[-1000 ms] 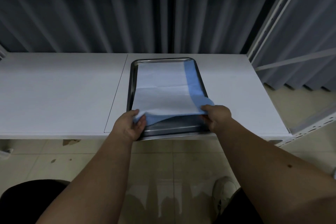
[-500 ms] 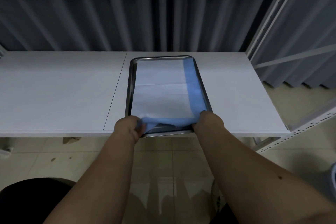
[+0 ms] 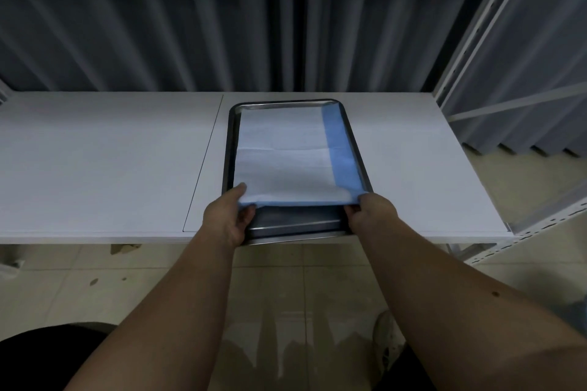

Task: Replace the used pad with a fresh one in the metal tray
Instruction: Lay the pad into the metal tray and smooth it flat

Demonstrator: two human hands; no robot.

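Where it lies flat, pad: white face up with a blue strip along its right side, covering the far and middle part of the tray; one crosswise fold line shows at mid-length.
Pad, near edge: lifted off the tray floor, blue underside showing along the raised hem, stretched between both hands.
Tray: metal, rectangular with rounded corners, long axis running away from the person; bare floor exposed at the near end under the lifted hem; near rim at the desk's front edge.
Left hand: fingers curled under the near-left corner of the pad, thumb on top, pinching it.
Right hand: fingers folded over the near-right corner, pinching it; fingertips hidden by the knuckles.
Desk: white, with a thin seam just left of the tray.
Curtain: dark, pleated, behind the desk.
Rack: white metal, at right.
Floor: pale tiles below the desk; a shoe near the right forearm.
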